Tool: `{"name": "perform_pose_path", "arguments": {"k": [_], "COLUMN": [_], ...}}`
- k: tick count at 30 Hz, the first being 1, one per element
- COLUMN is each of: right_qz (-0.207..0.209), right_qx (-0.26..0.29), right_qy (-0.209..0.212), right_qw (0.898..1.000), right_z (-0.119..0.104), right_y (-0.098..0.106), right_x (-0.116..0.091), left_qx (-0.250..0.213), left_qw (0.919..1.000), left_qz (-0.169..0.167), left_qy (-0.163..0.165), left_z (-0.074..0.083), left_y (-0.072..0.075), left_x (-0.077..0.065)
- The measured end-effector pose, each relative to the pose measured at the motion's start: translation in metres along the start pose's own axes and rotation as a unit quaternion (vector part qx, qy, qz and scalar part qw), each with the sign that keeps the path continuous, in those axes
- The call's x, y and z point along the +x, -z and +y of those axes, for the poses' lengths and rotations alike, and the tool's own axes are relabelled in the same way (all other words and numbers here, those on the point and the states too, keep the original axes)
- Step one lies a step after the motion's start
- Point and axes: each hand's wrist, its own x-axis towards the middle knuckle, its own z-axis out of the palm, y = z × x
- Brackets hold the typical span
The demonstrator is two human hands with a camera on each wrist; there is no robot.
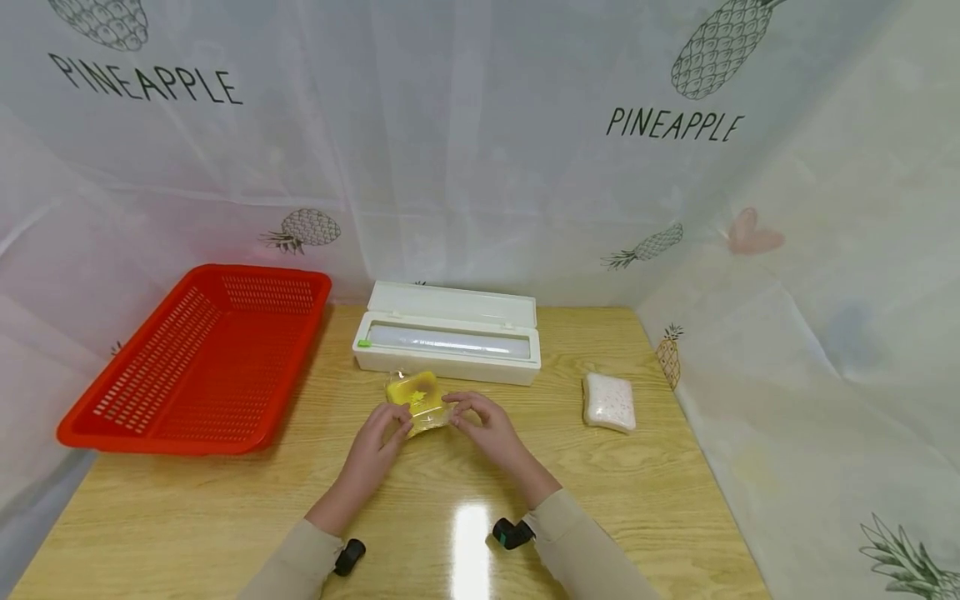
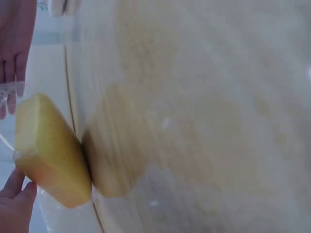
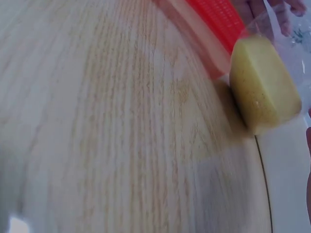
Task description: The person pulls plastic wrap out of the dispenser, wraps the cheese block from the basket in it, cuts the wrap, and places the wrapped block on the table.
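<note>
A yellow block (image 1: pixel 416 392) with a leaf-shaped mark on top sits on the table in front of the white box, with clear plastic film (image 1: pixel 429 419) around it. At its near left corner, my left hand (image 1: pixel 377 433) pinches the film between thumb and forefinger. My right hand (image 1: pixel 487 429) holds the film at the right side with its fingertips. In the left wrist view, the left fingers (image 2: pixel 19 194) touch the lower end of the yellow block (image 2: pixel 53 150). The right wrist view shows the block (image 3: pixel 262 85) with film spreading past it; most of the right hand is cut off there.
Behind the block stands a white cling film box (image 1: pixel 450 367) with its lid up and a roll inside. A red perforated basket (image 1: pixel 300 354) is at the left. On the right lies a pale square block (image 1: pixel 609 402). Curtains with pineapple prints enclose the wooden table (image 1: pixel 637 500).
</note>
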Motion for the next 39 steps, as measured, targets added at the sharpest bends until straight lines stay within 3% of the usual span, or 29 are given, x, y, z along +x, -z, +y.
{"name": "perform_pose_path", "arguments": {"k": [6,12,17,24,29,34,39], "right_qz": [0.012,0.084,0.142,0.193,0.222,0.246,0.262], "right_qx": [-0.008,-0.024,-0.002,0.042,0.068,0.060,0.056], "right_qy": [0.003,-0.030,-0.053,-0.095,-0.118,-0.110,-0.108], "right_qw": [1.000,0.996,0.989,0.976,0.965,0.961,0.957], "right_z": [-0.027,-0.029,-0.025,-0.017,0.014,0.031,0.038], "right_y": [-0.008,-0.018,-0.027,-0.035,-0.040,-0.044,-0.046], "right_x": [0.013,0.023,0.028,0.032,0.038,0.041,0.042], "left_qx": [-0.005,-0.007,-0.022,-0.109,-0.165,-0.192,-0.223], "left_qw": [0.9987,0.9931,0.9839,0.9618,0.9420,0.9207,0.9025], "left_qz": [0.032,0.061,0.087,0.134,0.152,0.169,0.193], "left_qy": [0.039,0.100,0.154,0.213,0.249,0.294,0.314], "left_z": [0.001,0.002,-0.005,-0.016,-0.022,-0.026,-0.028], "left_y": [0.001,0.000,-0.003,-0.011,-0.017,-0.022,-0.025], "left_x": [0.012,0.023,0.026,0.027,0.030,0.031,0.032]}}
